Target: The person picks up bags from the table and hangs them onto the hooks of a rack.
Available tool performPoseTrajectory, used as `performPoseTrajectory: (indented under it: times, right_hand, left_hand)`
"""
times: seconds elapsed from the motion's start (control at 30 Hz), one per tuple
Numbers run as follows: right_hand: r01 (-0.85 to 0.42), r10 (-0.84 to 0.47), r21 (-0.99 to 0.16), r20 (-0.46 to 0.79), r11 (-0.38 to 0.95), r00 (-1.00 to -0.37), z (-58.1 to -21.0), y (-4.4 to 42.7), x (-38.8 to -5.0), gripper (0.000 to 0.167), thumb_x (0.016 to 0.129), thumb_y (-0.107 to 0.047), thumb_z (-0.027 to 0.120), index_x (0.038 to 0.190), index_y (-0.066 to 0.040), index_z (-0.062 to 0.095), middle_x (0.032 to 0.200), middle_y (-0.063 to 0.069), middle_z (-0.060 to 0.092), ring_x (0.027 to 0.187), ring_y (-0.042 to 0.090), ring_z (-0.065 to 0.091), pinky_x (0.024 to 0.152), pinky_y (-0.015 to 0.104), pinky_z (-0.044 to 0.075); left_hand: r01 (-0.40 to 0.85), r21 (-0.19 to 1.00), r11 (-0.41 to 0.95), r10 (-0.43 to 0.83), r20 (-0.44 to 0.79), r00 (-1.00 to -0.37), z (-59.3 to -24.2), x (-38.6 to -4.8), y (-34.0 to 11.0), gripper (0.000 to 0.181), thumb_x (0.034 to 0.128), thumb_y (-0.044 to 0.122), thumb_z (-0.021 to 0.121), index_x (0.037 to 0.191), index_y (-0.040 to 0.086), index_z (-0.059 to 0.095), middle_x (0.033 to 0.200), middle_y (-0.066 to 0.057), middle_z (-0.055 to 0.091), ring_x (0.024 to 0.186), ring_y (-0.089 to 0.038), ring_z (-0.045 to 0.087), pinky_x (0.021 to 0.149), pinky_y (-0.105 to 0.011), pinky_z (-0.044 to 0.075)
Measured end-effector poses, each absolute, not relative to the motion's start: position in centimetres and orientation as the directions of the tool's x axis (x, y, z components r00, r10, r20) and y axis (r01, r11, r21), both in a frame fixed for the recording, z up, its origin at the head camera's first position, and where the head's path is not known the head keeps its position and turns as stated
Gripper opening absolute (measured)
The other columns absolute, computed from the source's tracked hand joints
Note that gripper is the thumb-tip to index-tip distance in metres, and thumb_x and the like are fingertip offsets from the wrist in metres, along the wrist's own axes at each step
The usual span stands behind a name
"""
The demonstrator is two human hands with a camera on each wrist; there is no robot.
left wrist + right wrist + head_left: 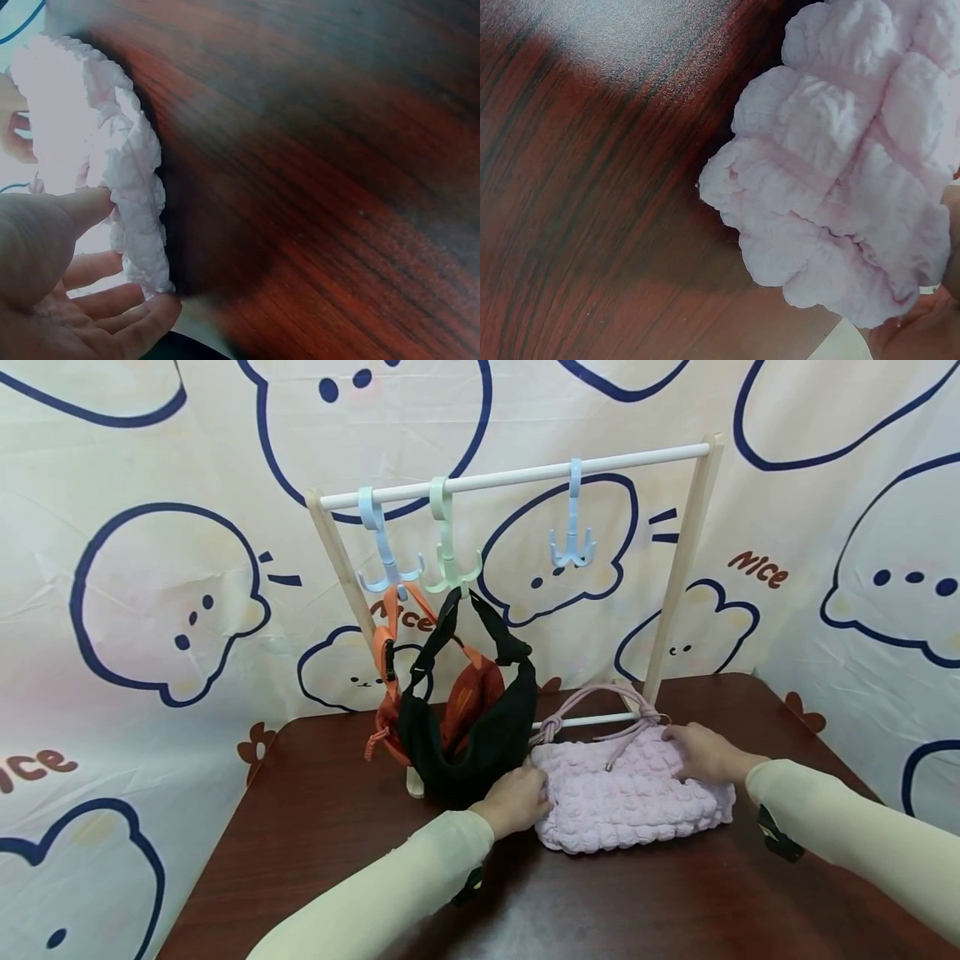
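A puffy pink handbag (630, 802) with a knotted pink strap (581, 697) rests on the table, leaning back slightly. My left hand (513, 800) grips its left side; in the left wrist view the thumb lies on one face of the bag (131, 169) and the fingers curl behind. At the bag's upper right edge, my right hand (705, 753) holds the fabric. Most of that hand is out of the right wrist view, where the bag (840, 165) fills the right half. A black bag (480, 752) hangs just left of my left hand.
Behind the handbag stands a rack with a white rail (517, 478) and wooden posts (682, 568). Two blue hooks (573, 518) and a green hook (446, 535) hang from it. An orange bag (390, 702) hangs beside the black one. The brown table (322, 852) lies underneath.
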State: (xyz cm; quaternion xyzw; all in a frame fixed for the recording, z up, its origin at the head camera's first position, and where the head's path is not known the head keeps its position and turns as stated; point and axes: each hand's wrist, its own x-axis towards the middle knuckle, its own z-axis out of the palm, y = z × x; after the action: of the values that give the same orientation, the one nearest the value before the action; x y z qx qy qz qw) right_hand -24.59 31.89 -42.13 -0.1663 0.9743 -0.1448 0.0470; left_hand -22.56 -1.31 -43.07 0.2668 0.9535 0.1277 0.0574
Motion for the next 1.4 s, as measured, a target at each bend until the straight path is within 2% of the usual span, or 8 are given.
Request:
performPoseTrajectory:
  times: [0.3, 0.87, 1.2, 1.4]
  right_hand:
    - [-0.334, -0.361, -0.277, -0.052, 0.901, -0.931, -42.5, 31.9, -24.9, 0.058, 0.074, -0.01, 0.088, 0.121, 0.009, 0.061, 0.119, 0.03, 0.065, 0.111, 0.047, 0.061, 0.094, 0.06, 0.049]
    - [-0.366, -0.392, -0.263, -0.052, 0.893, -0.918, -42.2, 31.9, -24.4, 0.055, 0.071, -0.009, 0.089, 0.116, 0.008, 0.064, 0.113, 0.028, 0.067, 0.108, 0.046, 0.064, 0.093, 0.059, 0.05]
    - [-0.399, -0.426, -0.261, -0.052, 0.879, -0.903, -41.8, 32.0, -23.9, 0.055, 0.07, -0.01, 0.09, 0.114, 0.009, 0.062, 0.11, 0.027, 0.067, 0.104, 0.043, 0.064, 0.09, 0.057, 0.051]
    - [-0.397, -0.428, -0.275, -0.059, 0.876, -0.902, -41.3, 32.2, -23.4, 0.053, 0.074, -0.014, 0.088, 0.115, 0.007, 0.062, 0.111, 0.027, 0.067, 0.105, 0.043, 0.064, 0.089, 0.057, 0.051]
  left_hand:
    - [0.517, 0.235, 0.823, 0.538, -0.032, -0.842, -42.8, -22.5, -1.2, 0.02, 0.0868, 0.025, 0.079, 0.081, 0.01, 0.068, 0.078, -0.001, 0.065, 0.072, -0.012, 0.059, 0.066, -0.028, 0.049]
    - [0.524, 0.209, 0.826, 0.544, -0.047, -0.838, -43.0, -22.3, -0.9, 0.024, 0.0829, 0.027, 0.081, 0.074, 0.012, 0.065, 0.077, 0.0, 0.064, 0.07, -0.011, 0.058, 0.062, -0.028, 0.048]
    - [0.543, 0.204, 0.815, 0.561, -0.045, -0.826, -43.0, -22.0, -1.3, 0.023, 0.0825, 0.029, 0.081, 0.084, 0.011, 0.067, 0.09, -0.004, 0.061, 0.079, -0.012, 0.057, 0.069, -0.029, 0.049]
    - [0.543, 0.219, 0.81, 0.563, -0.034, -0.826, -43.0, -21.9, -1.4, 0.025, 0.0813, 0.03, 0.082, 0.089, 0.01, 0.069, 0.092, -0.005, 0.06, 0.079, -0.013, 0.058, 0.07, -0.028, 0.05]
